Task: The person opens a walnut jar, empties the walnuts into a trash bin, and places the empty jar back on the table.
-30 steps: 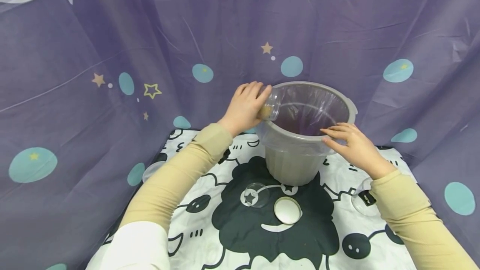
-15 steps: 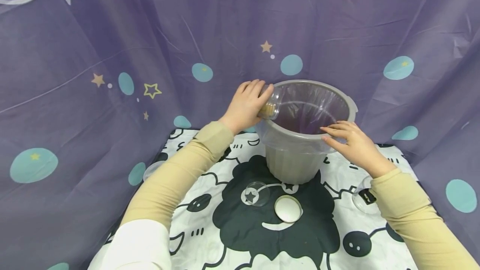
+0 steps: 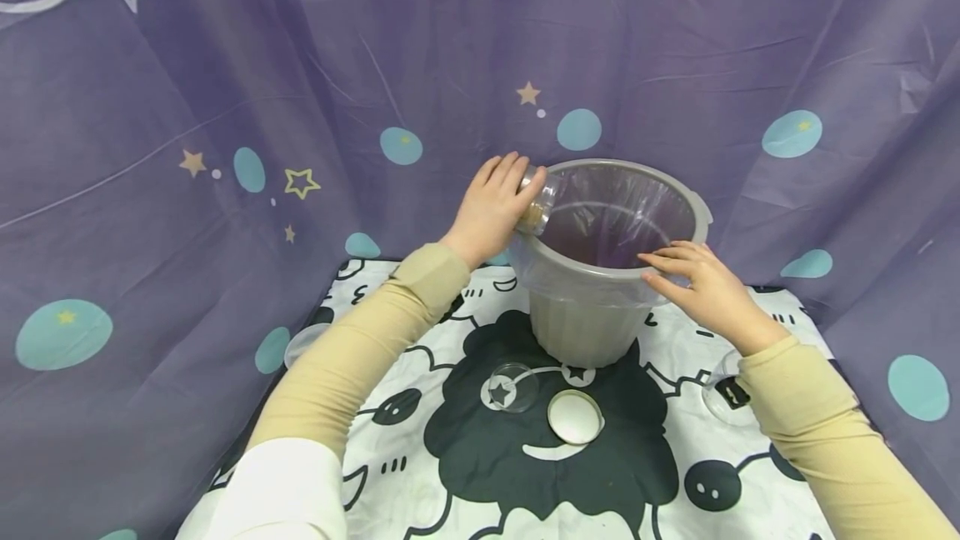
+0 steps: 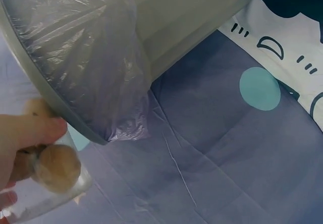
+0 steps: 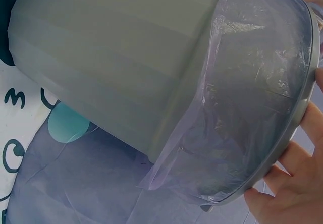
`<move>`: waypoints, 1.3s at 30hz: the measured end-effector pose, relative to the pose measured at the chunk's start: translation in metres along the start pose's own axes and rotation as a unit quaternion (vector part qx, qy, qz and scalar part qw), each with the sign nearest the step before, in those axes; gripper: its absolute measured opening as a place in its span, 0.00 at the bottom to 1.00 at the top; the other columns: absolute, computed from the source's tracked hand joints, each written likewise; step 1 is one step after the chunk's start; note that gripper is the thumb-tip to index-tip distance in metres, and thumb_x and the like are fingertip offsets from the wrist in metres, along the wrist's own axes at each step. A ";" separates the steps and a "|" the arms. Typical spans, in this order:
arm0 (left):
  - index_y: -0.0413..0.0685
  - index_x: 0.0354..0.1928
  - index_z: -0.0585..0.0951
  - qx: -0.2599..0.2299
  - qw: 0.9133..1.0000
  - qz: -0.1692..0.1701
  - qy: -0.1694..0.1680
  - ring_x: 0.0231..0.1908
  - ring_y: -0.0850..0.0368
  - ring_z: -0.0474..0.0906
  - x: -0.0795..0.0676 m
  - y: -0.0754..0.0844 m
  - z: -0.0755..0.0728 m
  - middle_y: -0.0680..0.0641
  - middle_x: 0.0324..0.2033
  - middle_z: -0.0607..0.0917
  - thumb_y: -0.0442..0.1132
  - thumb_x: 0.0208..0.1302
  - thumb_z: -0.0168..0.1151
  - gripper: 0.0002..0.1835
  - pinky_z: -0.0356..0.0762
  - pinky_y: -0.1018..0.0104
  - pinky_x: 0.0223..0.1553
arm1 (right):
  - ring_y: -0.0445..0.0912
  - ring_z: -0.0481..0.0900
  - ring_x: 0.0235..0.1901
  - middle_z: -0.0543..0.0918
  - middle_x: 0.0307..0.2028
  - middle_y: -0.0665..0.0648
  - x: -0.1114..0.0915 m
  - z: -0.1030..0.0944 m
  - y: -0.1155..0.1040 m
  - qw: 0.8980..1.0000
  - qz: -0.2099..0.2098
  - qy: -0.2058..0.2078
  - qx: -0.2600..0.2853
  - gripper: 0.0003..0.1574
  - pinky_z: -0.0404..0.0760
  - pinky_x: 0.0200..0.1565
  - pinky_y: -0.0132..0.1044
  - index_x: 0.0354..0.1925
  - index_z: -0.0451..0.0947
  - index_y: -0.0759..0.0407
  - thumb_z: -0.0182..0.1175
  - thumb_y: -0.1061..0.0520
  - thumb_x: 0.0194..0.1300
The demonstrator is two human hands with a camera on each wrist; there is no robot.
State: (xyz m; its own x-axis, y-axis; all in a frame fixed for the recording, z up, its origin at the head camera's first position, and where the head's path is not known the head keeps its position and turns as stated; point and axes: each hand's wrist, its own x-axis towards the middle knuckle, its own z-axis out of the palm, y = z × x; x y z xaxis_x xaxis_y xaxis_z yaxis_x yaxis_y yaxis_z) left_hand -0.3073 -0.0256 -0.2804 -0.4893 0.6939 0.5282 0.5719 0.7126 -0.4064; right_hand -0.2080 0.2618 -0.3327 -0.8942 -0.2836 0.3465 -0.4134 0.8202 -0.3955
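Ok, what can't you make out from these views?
Bottom inside the bin, head view: hidden by its near wall.
Some contents of the clear jar, left wrist view: left hand covers them.
Clear item at right, head view: partly behind right sleeve.
Clear item at left, head view: partly behind left sleeve.
Part of right hand, right wrist view: past right edge.

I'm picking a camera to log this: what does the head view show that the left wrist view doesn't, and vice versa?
Head only: the right hand at the bucket rim, and the round white lid.
Left wrist only: distinct rounded brown pieces in the clear jar, a tan patch from the head.
Both: left hand, jar, bucket, plastic liner.
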 end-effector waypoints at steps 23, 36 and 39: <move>0.55 0.62 0.68 0.051 0.999 0.009 0.014 0.62 0.42 0.66 0.008 0.007 0.007 0.37 0.60 0.71 0.27 0.58 0.54 0.29 0.56 0.54 0.68 | 0.60 0.65 0.59 0.77 0.52 0.66 0.001 0.002 0.002 1.000 -0.003 0.011 0.003 0.24 0.56 0.63 0.62 0.55 0.77 0.59 0.56 0.48 0.65; 0.54 0.61 0.68 0.055 0.998 0.010 0.041 0.60 0.42 0.68 0.005 0.007 0.006 0.36 0.58 0.73 0.27 0.58 0.55 0.28 0.60 0.54 0.66 | 0.61 0.63 0.61 0.76 0.53 0.67 0.001 0.001 0.002 1.000 0.002 0.004 0.003 0.26 0.56 0.62 0.62 0.56 0.76 0.59 0.56 0.47 0.65; 0.54 0.62 0.68 0.036 0.999 -0.007 0.030 0.60 0.41 0.68 0.003 0.007 0.005 0.36 0.58 0.72 0.29 0.55 0.58 0.30 0.61 0.53 0.66 | 0.61 0.63 0.61 0.76 0.53 0.67 0.000 0.002 0.002 1.000 0.002 0.003 0.004 0.25 0.55 0.63 0.62 0.56 0.76 0.59 0.56 0.47 0.65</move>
State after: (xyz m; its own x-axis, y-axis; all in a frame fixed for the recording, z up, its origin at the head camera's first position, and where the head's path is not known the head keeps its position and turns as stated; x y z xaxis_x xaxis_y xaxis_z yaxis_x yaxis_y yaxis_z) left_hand -0.3081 -0.0182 -0.2859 -0.4557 0.6782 0.5765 0.5161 0.7290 -0.4497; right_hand -0.2090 0.2627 -0.3351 -0.8950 -0.2773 0.3495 -0.4111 0.8169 -0.4045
